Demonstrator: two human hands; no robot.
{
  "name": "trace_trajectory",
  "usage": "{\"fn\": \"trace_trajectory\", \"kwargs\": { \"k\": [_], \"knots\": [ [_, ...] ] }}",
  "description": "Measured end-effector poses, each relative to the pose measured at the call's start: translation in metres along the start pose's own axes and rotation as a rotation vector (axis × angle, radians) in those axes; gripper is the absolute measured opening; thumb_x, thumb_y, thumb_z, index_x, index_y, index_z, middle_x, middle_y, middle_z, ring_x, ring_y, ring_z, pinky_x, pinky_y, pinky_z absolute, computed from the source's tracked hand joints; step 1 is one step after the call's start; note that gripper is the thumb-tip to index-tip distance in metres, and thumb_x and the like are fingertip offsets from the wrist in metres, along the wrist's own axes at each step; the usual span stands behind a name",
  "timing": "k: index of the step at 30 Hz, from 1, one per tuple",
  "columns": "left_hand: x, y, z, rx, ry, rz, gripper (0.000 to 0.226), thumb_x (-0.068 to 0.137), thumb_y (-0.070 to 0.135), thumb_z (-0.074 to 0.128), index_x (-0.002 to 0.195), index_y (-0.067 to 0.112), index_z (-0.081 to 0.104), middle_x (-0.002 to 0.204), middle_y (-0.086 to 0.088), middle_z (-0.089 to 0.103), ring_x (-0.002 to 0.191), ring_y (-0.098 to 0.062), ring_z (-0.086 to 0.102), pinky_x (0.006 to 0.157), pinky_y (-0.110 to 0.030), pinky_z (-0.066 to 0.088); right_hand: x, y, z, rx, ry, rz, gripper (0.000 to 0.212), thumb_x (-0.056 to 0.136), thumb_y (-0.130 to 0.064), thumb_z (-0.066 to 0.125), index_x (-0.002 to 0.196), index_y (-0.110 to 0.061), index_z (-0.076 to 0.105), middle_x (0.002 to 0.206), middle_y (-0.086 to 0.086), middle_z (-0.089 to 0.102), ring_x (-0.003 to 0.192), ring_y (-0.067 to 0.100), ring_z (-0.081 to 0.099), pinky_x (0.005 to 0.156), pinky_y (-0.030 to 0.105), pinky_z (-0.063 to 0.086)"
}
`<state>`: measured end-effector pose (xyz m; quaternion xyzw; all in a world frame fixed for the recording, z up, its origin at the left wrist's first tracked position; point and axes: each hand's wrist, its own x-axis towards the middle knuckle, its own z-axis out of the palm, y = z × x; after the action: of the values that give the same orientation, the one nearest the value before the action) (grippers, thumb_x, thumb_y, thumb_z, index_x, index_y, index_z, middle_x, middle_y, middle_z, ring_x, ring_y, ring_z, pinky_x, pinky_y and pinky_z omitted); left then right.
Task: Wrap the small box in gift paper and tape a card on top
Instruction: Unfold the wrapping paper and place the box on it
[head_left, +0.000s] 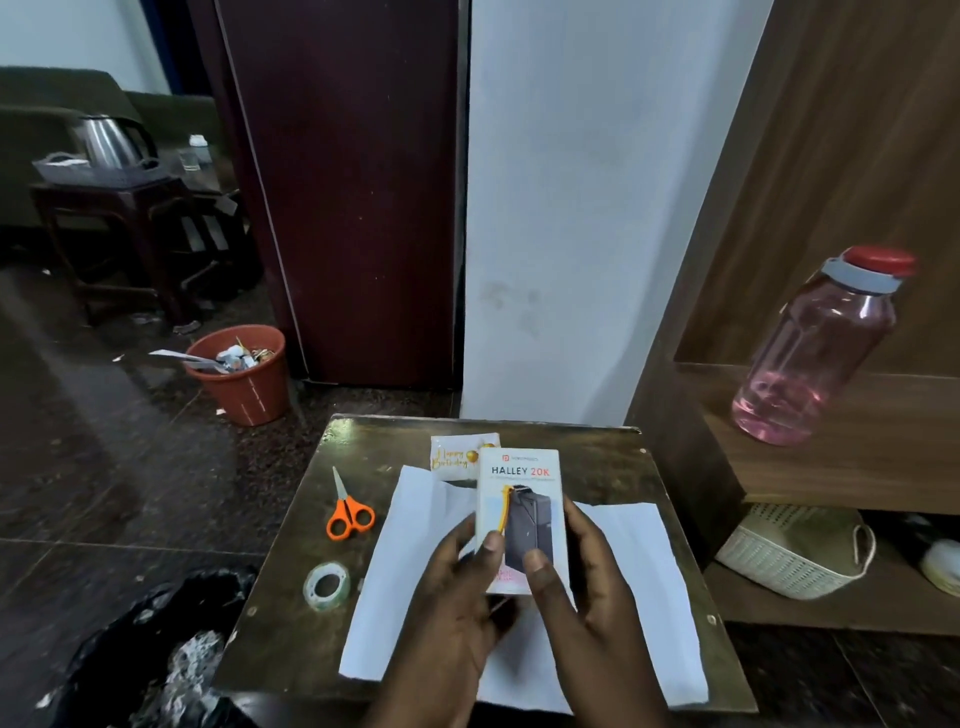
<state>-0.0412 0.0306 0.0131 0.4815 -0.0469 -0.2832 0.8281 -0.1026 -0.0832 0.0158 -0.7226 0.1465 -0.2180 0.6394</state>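
Both hands up over the middle of the small dark surface (291, 623), gripping the small box (519, 499) between them. Left hand (457, 613) curled round the box's left edge, thumb pressed on the front face. Right hand (587, 597) wrapped round the right edge, thumb also on the front, low down. Box held upright and lifted, printed face toward the camera, lettering "HALLEY 20K" across the top. Directly beneath, spread flat and white side up, the gift paper (639, 582), reaching nearly to the near edge of the surface. Just behind the box, partly hidden by it, the card (452, 457) with gold "Happy Birthday" script. Off to the left, clear of the paper, orange-handled scissors (349, 512), blades pointing away. Nearer the camera on that same side, a roll of clear tape (326, 586) lying flat, just beside the paper's left edge.
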Motion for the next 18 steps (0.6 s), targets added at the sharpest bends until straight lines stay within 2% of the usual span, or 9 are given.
{"fn": "trace_trajectory", "kwargs": {
  "k": [3, 5, 7, 8, 10, 11, 13, 15, 18],
  "knots": [
    [0.005, 0.007, 0.004, 0.302, -0.025, 0.214, 0.076, 0.073, 0.047, 0.079, 0.144, 0.034, 0.055, 0.133, 0.007, 0.070, 0.125, -0.012, 0.065, 0.096, -0.026, 0.054, 0.012, -0.002, 0.002, 0.207, 0.003, 0.067, 0.060, 0.083, -0.056, 0.068, 0.137, -0.033, 0.058, 0.131, -0.012, 0.069, 0.122, 0.014, 0.066, 0.107, 0.047, 0.049],
    [0.006, 0.005, 0.005, 0.427, -0.071, 0.322, 0.069, 0.082, 0.049, 0.071, 0.147, 0.034, 0.052, 0.138, 0.016, 0.065, 0.132, -0.003, 0.058, 0.098, -0.015, 0.049, 0.017, -0.003, 0.002, 0.449, 0.028, 0.220, 0.088, 0.056, -0.069, 0.086, 0.129, -0.025, 0.064, 0.124, -0.002, 0.073, 0.115, 0.021, 0.070, 0.102, 0.049, 0.051],
    [0.005, 0.003, 0.007, 0.487, -0.075, 0.379, 0.057, 0.089, 0.045, 0.067, 0.144, 0.039, 0.055, 0.137, 0.022, 0.064, 0.132, 0.002, 0.056, 0.099, -0.013, 0.047, 0.021, -0.003, 0.002, 0.674, 0.079, 0.365, 0.109, 0.031, -0.068, 0.095, 0.124, -0.016, 0.068, 0.121, 0.008, 0.075, 0.111, 0.028, 0.072, 0.097, 0.050, 0.052],
    [0.004, 0.001, 0.007, 0.511, -0.062, 0.393, 0.056, 0.088, 0.047, 0.067, 0.143, 0.044, 0.056, 0.137, 0.024, 0.064, 0.131, 0.003, 0.056, 0.100, -0.014, 0.048, 0.021, -0.003, 0.002, 0.757, 0.088, 0.405, 0.109, 0.032, -0.064, 0.097, 0.124, -0.013, 0.068, 0.122, 0.012, 0.073, 0.112, 0.032, 0.071, 0.098, 0.051, 0.051],
    [0.002, -0.002, 0.008, 0.615, -0.021, 0.408, 0.056, 0.084, 0.059, 0.066, 0.138, 0.057, 0.055, 0.137, 0.027, 0.062, 0.130, 0.003, 0.057, 0.100, -0.018, 0.050, 0.021, -0.003, 0.000, 0.859, 0.075, 0.469, 0.086, 0.057, -0.058, 0.091, 0.127, -0.012, 0.069, 0.127, 0.016, 0.071, 0.117, 0.036, 0.068, 0.098, 0.051, 0.050],
    [0.001, -0.002, 0.009, 0.659, 0.007, 0.427, 0.056, 0.082, 0.062, 0.066, 0.136, 0.061, 0.053, 0.137, 0.029, 0.061, 0.129, 0.003, 0.056, 0.098, -0.016, 0.051, 0.020, -0.004, -0.003, 0.898, 0.060, 0.493, 0.070, 0.072, -0.056, 0.079, 0.127, -0.013, 0.070, 0.127, 0.017, 0.070, 0.118, 0.037, 0.067, 0.097, 0.050, 0.050],
    [0.002, -0.003, 0.007, 0.709, 0.044, 0.450, 0.055, 0.082, 0.059, 0.069, 0.134, 0.065, 0.052, 0.136, 0.030, 0.060, 0.128, 0.003, 0.056, 0.093, -0.011, 0.050, 0.018, -0.003, -0.009, 0.969, -0.021, 0.510, 0.054, 0.086, -0.052, 0.057, 0.120, -0.014, 0.075, 0.126, 0.017, 0.071, 0.118, 0.037, 0.067, 0.096, 0.050, 0.050],
    [0.002, -0.002, 0.008, 0.734, 0.069, 0.436, 0.055, 0.080, 0.059, 0.068, 0.131, 0.068, 0.050, 0.134, 0.032, 0.060, 0.126, 0.005, 0.056, 0.092, -0.013, 0.052, 0.016, -0.005, -0.011, 0.956, -0.039, 0.523, 0.051, 0.088, -0.050, 0.054, 0.118, -0.016, 0.077, 0.126, 0.018, 0.071, 0.117, 0.037, 0.068, 0.094, 0.050, 0.053],
    [0.002, -0.001, 0.004, 0.790, 0.137, 0.427, 0.053, 0.081, 0.060, 0.066, 0.132, 0.067, 0.052, 0.134, 0.028, 0.060, 0.120, 0.001, 0.059, 0.087, -0.017, 0.051, 0.017, 0.000, -0.006, 0.853, 0.019, 0.444, 0.065, 0.074, -0.054, 0.077, 0.126, -0.017, 0.071, 0.125, 0.017, 0.071, 0.113, 0.035, 0.070, 0.080, 0.045, 0.061]
  ]
}}
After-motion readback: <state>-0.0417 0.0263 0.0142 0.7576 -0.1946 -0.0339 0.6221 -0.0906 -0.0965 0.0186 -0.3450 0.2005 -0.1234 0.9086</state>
